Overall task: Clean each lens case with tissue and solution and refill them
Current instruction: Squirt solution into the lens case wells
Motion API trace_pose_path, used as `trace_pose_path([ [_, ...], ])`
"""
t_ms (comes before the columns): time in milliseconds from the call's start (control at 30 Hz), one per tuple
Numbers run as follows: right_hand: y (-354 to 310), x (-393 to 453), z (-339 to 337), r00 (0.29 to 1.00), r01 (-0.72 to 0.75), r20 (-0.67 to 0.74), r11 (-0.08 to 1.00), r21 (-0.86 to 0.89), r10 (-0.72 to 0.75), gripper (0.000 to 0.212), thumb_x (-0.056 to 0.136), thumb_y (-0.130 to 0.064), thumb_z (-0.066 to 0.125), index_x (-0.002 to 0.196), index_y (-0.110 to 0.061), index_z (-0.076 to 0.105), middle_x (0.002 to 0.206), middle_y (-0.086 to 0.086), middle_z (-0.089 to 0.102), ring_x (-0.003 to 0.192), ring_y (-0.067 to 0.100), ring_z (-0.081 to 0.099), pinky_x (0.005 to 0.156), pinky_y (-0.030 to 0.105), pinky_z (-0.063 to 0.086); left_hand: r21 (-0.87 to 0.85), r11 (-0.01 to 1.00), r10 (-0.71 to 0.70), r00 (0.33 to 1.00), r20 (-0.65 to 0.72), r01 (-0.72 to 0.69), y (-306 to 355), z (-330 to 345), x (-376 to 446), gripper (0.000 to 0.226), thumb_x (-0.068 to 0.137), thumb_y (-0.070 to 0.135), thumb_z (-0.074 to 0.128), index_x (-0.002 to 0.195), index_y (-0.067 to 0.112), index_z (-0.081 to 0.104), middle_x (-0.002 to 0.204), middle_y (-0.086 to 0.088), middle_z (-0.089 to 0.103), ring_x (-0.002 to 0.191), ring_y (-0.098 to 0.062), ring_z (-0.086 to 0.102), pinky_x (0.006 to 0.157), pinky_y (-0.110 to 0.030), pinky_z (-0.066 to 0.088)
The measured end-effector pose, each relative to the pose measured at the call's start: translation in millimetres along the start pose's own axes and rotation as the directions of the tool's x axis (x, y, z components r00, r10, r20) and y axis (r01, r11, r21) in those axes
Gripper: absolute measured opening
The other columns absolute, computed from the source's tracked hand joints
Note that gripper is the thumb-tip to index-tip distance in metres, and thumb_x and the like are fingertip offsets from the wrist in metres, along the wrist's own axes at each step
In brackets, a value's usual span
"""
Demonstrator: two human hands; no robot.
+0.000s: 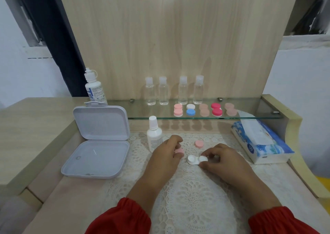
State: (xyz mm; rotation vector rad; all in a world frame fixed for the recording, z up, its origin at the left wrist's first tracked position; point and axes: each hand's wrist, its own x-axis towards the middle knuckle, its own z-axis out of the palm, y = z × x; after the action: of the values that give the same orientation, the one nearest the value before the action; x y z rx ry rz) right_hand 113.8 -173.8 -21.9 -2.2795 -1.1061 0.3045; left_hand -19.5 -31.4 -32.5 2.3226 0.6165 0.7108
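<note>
Left hand: the left hand (165,155) has its fingers curled round a pink cap (179,151), just left of the case.
Right hand: the right hand (220,157) pinches the right well of the white lens case (194,160).
Room: the solution bottle (154,134) stands close behind the left hand; the tissue pack (264,144) sits well right; bare lace mat (192,194) lies nearer the person.
Case axis: it runs left to right on the mat, wells up; a second pink cap (199,143) lies just behind.

Clear bottles (149,90): four; white bottles (154,133): two; lens cases (178,110) on shelf: five; loose pink caps (199,143): two; tissue pack (260,140): one
</note>
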Motion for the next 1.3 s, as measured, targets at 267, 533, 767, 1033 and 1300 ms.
trace_pose_path([
  [267,-2,1,4,1.000,0.025,0.006,1.000,-0.001,-0.025,0.020,0.075,-0.047,0.073,0.094,-0.041,0.069,0.095,-0.015,0.056,0.087,0.001,0.051,0.074,0.025,0.045,-0.213,0.977,-0.002,0.993,0.121,0.028,6,3,-5,0.042,0.081,0.015,0.072,0.094,0.046,0.046,0.102,0.017,0.067,0.090,0.000,0.061,0.081,-0.013,0.047],
  [533,-5,0,6,0.998,0.062,0.023,0.998,-0.017,-0.061,0.016,0.077,-0.047,0.072,0.091,-0.043,0.068,0.094,-0.017,0.056,0.085,-0.002,0.050,0.073,0.021,0.045,-0.135,0.991,0.026,0.986,0.164,-0.004,6,4,-5,0.035,0.084,0.020,0.071,0.100,0.037,0.046,0.102,0.016,0.064,0.090,0.000,0.057,0.077,-0.010,0.045],
  [767,-4,0,6,0.998,0.057,0.020,0.998,-0.002,-0.057,0.015,0.076,-0.047,0.072,0.090,-0.042,0.069,0.094,-0.016,0.056,0.085,-0.001,0.051,0.072,0.022,0.044,-0.186,0.982,0.064,0.978,0.198,-0.026,2,7,-6,0.036,0.086,0.010,0.062,0.105,0.037,0.047,0.112,0.013,0.064,0.103,0.003,0.058,0.089,-0.014,0.046],
  [1033,-4,1,7,0.999,0.047,0.021,0.999,0.007,-0.047,0.014,0.075,-0.048,0.073,0.087,-0.044,0.069,0.092,-0.016,0.056,0.084,-0.001,0.052,0.073,0.023,0.045,-0.124,0.992,0.046,0.981,0.190,-0.022,-2,8,-3,0.040,0.083,0.017,0.067,0.107,0.037,0.043,0.102,0.012,0.060,0.099,0.000,0.053,0.082,-0.011,0.039],
  [1300,-6,0,6,0.998,0.051,0.019,0.998,0.037,-0.052,0.011,0.074,-0.047,0.074,0.080,-0.048,0.065,0.092,-0.015,0.057,0.085,0.000,0.052,0.074,0.024,0.046,-0.136,0.991,0.025,0.983,0.183,0.000,-1,10,-2,0.045,0.080,0.023,0.072,0.109,0.040,0.042,0.102,0.013,0.058,0.101,0.000,0.052,0.082,-0.011,0.037],
])
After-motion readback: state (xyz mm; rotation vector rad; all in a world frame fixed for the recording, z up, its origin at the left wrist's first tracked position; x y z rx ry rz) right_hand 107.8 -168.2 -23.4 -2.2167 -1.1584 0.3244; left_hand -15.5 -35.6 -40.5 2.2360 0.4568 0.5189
